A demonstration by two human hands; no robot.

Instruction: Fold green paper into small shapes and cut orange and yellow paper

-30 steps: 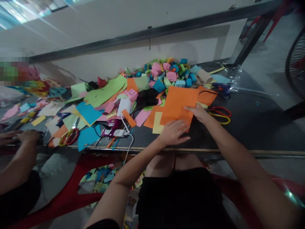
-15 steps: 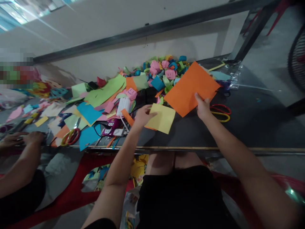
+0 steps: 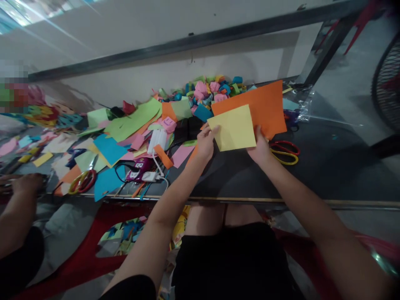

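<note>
My left hand (image 3: 206,141) pinches the left edge of a yellow sheet of paper (image 3: 236,128), thumb on top. Behind it, a larger orange sheet of paper (image 3: 268,107) is held up by my right hand (image 3: 260,149), which is closed on its lower edge. The yellow sheet overlaps the front of the orange one, and its lower right corner reaches my right fingers, partly hiding them. Red-and-yellow-handled scissors (image 3: 285,152) lie on the table just right of my right hand. Under my left forearm are a pink paper piece (image 3: 183,155) and an orange strip.
Folded paper pieces (image 3: 201,89) are heaped at the back. Left are green sheets (image 3: 134,121), a purple power strip (image 3: 139,170), a white charger (image 3: 157,141) and another pair of scissors (image 3: 83,180). A co-worker's hand (image 3: 28,183) is at far left; a fan (image 3: 387,83) stands right.
My left hand has lifted the yellow sheet up and right, in front of the orange sheet. The orange sheet has turned and shifted slightly right. A pink piece on the table is now uncovered.
</note>
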